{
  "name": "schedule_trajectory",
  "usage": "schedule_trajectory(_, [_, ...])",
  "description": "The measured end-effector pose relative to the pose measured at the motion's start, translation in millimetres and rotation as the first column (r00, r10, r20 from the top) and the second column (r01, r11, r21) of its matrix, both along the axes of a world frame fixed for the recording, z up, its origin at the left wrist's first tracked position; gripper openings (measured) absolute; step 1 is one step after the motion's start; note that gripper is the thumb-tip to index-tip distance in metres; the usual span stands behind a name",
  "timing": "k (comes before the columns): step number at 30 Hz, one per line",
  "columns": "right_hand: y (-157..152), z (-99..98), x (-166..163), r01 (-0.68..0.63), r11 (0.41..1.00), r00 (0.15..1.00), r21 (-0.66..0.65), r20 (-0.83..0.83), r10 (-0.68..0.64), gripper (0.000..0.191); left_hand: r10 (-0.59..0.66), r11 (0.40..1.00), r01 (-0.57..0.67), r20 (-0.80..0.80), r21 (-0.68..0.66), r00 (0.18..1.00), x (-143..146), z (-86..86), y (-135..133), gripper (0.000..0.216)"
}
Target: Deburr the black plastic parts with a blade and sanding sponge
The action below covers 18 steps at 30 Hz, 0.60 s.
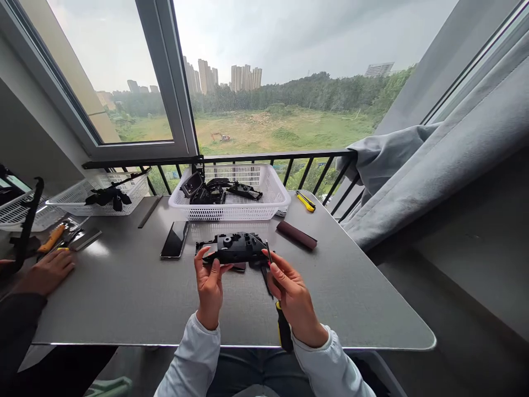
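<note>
Outside: beyond the open window (165, 71) and the black balcony railing (281, 156) lie a green field, trees and tower blocks under a grey sky. A grey curtain (454, 149) hangs bunched on my right.

Table: a long grey table (103, 314) runs out from me towards the railing.

Baskets: a white plastic basket (264, 176) sits at the far edge, holding black plastic parts (206, 193). A second white basket (136, 190) stands to its left, with more black pieces (107, 196) in it.

Other person: a hand (45, 270) in a dark sleeve (16, 331) rests flat on the table at the left, near a yellow-handled tool (52, 238).

Loose things: a phone (174, 240) lies face up ahead of me. A dark red sanding block (296, 235) lies to my right, and a yellow utility knife (306, 201) lies beside the front basket.

Black plastic housing (235, 248): I hold it up in my hands, just above the table.

Left grip (210, 286): closed, fingers and thumb clamped on the housing's left end.

Right grip (293, 298): closed around a screwdriver (284, 328), with its black-and-yellow handle below my hand and its thin shaft rising beside the housing's right end.
</note>
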State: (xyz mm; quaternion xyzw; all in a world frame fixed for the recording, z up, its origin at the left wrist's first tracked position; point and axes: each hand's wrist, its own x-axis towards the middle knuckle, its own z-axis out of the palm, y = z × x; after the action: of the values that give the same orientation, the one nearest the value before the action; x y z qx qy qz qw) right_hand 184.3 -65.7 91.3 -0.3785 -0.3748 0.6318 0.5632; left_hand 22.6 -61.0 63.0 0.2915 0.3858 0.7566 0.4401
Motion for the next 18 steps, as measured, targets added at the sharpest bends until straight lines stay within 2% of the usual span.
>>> schedule_trajectory(3, [-3.9,-3.2,-9.7,0.016,1.000,1.000,0.011,0.020,-0.016,0.058,0.057,0.998,-0.057,0.002,-0.016,0.998,8.3,2.6,-1.2,0.056])
schedule_trajectory(6, [-6.4,-7.5,-17.0,0.015,1.000,0.999,0.019,0.052,-0.015,0.060,0.117,0.993,-0.116,0.022,-0.038,0.993,16.3,3.0,-1.6,0.078])
schedule_trajectory(11, [-8.1,-10.3,-23.4,0.035,0.998,0.991,0.052,0.128,-0.041,0.054,0.194,0.977,-0.184,0.090,-0.107,0.977,25.9,5.3,0.6,0.104])
schedule_trajectory(15, [-7.9,-8.2,-27.4,0.051,0.997,0.990,0.059,0.130,-0.058,0.057,0.108,0.992,-0.093,0.194,-0.087,0.975,37.3,14.2,0.3,0.110])
schedule_trajectory(18, [-8.0,-9.4,-30.5,0.011,0.999,0.992,0.032,0.128,-0.015,0.063,0.040,0.996,-0.024,0.193,-0.088,0.980,44.6,20.6,-1.5,0.112])
